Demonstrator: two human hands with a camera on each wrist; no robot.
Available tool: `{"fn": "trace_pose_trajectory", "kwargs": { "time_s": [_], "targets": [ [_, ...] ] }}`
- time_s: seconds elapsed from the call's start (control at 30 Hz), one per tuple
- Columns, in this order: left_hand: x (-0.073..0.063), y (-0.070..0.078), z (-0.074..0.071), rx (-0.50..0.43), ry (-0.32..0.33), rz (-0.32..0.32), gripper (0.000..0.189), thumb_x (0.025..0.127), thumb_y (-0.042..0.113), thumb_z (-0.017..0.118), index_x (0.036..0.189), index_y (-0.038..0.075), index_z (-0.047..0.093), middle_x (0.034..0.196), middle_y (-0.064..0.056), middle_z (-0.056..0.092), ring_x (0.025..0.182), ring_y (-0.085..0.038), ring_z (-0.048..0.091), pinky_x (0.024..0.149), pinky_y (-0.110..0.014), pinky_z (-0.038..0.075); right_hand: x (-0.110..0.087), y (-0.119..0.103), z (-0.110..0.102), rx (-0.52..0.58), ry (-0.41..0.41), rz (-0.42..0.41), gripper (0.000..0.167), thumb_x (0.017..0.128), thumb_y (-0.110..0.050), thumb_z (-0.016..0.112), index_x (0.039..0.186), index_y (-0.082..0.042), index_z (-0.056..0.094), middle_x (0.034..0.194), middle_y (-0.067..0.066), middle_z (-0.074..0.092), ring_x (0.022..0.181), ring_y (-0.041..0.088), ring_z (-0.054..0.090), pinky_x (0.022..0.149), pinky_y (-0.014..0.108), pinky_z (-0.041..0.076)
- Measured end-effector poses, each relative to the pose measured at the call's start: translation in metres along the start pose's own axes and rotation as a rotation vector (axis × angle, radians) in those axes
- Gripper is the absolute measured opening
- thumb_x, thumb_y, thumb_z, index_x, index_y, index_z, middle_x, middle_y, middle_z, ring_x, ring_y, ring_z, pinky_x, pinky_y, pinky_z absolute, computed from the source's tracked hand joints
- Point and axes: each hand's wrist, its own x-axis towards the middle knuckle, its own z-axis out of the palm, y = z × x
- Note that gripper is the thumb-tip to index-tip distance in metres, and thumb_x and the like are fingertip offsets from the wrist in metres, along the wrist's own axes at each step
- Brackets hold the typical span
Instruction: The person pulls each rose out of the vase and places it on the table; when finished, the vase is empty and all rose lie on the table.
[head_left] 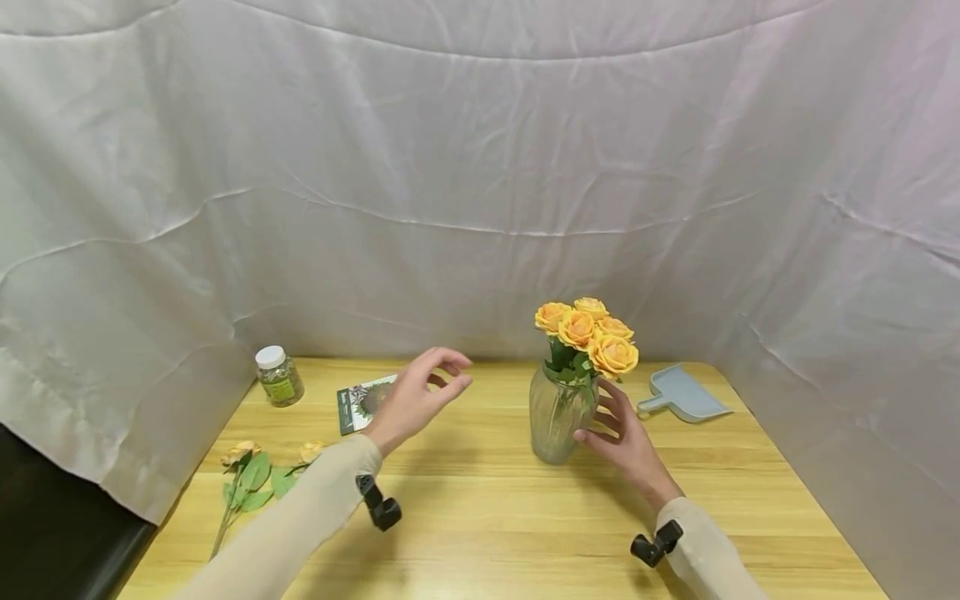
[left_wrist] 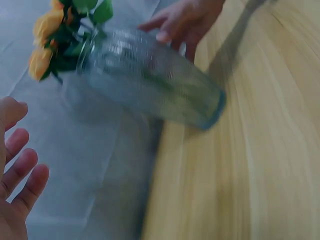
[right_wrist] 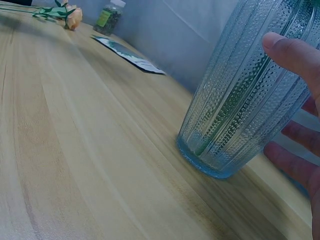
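Note:
On the right side of the table, a ribbed clear glass vase (head_left: 553,417) holds several yellow-orange artificial roses (head_left: 577,330). My right hand (head_left: 626,437) grips the vase's right side. In the right wrist view its thumb (right_wrist: 287,52) lies across the textured glass, while the other fingers reach around the far side. Green stems show through the glass. My left hand (head_left: 416,393) hovers to the left of the vase, fingers loosely bent and holding nothing. The left wrist view shows that hand's parted fingers (left_wrist: 22,170) apart from the vase.
Two loose roses (head_left: 238,454) lie at the front left, partly behind the left sleeve. A white-lidded jar (head_left: 280,379) stands at the back left. Below the left hand is a printed booklet (head_left: 354,407). A grey-blue dustpan (head_left: 686,393) lies behind the right hand. Grey curtains surround the table.

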Motion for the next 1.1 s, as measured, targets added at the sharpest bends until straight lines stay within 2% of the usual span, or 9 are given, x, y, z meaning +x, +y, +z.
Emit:
{"fn": "trace_pose_trajectory", "kwargs": {
  "time_s": [0.17,0.33,0.53,0.6,0.77,0.83,1.0,1.1],
  "targets": [
    [0.015,0.017,0.028,-0.047,-0.055,0.049,0.021,0.104,0.021,0.078,0.124,0.016,0.074,0.119,0.002,0.073,0.109,-0.016,0.069,0.094,-0.032,0.064,-0.001,0.0,0.0,0.0,-0.001,0.001,0.095,0.1,-0.007,0.079,0.174,-0.03,0.023,0.167,0.021,0.044,0.13,-0.005,0.059,0.107,0.023,0.057],
    [0.023,0.033,0.055,-0.07,-0.137,0.14,0.022,0.104,0.017,0.076,0.125,0.013,0.074,0.125,-0.001,0.073,0.115,-0.021,0.069,0.095,-0.029,0.064,0.0,0.001,-0.001,-0.009,0.001,0.001,0.095,0.1,-0.007,0.079,0.174,-0.032,0.024,0.166,0.02,0.045,0.131,-0.005,0.059,0.104,0.02,0.057],
    [0.032,0.052,0.084,-0.04,-0.189,0.253,0.02,0.106,0.019,0.075,0.126,0.015,0.075,0.128,0.001,0.072,0.113,-0.02,0.07,0.095,-0.026,0.062,0.0,0.002,-0.001,-0.026,0.001,-0.002,0.094,0.102,-0.009,0.078,0.174,-0.033,0.023,0.165,0.019,0.046,0.131,-0.004,0.058,0.105,0.022,0.056],
    [0.035,0.057,0.092,-0.009,-0.194,0.274,0.022,0.106,0.02,0.075,0.127,0.015,0.075,0.129,0.002,0.072,0.116,-0.019,0.069,0.099,-0.026,0.06,-0.001,0.001,-0.001,-0.02,-0.007,-0.007,0.093,0.102,-0.009,0.078,0.174,-0.032,0.023,0.166,0.019,0.045,0.131,-0.004,0.058,0.105,0.022,0.057],
    [0.039,0.065,0.108,0.028,-0.182,0.272,0.026,0.105,0.022,0.076,0.13,0.015,0.075,0.134,0.001,0.072,0.127,-0.015,0.064,0.112,-0.029,0.055,-0.001,0.001,0.002,0.001,-0.007,0.014,0.092,0.103,-0.008,0.076,0.174,-0.025,0.02,0.165,0.022,0.043,0.145,0.033,0.054,0.104,0.022,0.058],
    [0.04,0.066,0.112,0.029,-0.168,0.267,0.028,0.105,0.022,0.077,0.131,0.014,0.075,0.135,0.0,0.072,0.129,-0.016,0.064,0.113,-0.029,0.054,-0.001,0.001,0.003,0.006,-0.003,0.031,0.091,0.104,-0.009,0.075,0.174,-0.023,0.02,0.165,0.023,0.042,0.146,0.043,0.05,0.104,0.022,0.058],
    [0.04,0.068,0.118,0.069,-0.133,0.279,0.031,0.105,0.022,0.076,0.135,0.012,0.074,0.141,-0.003,0.071,0.131,-0.018,0.063,0.114,-0.031,0.055,-0.003,0.0,0.002,0.001,0.002,0.033,0.087,0.104,-0.01,0.075,0.172,-0.021,0.023,0.169,0.021,0.039,0.14,0.021,0.055,0.102,0.02,0.058],
    [0.04,0.071,0.12,0.109,-0.122,0.285,0.033,0.106,0.022,0.075,0.136,0.01,0.073,0.145,-0.005,0.07,0.133,-0.02,0.063,0.116,-0.033,0.054,-0.003,0.0,0.002,-0.002,0.004,0.028,0.087,0.104,-0.009,0.075,0.172,-0.019,0.023,0.17,0.022,0.038,0.142,0.027,0.054,0.103,0.02,0.057]
  ]
}}
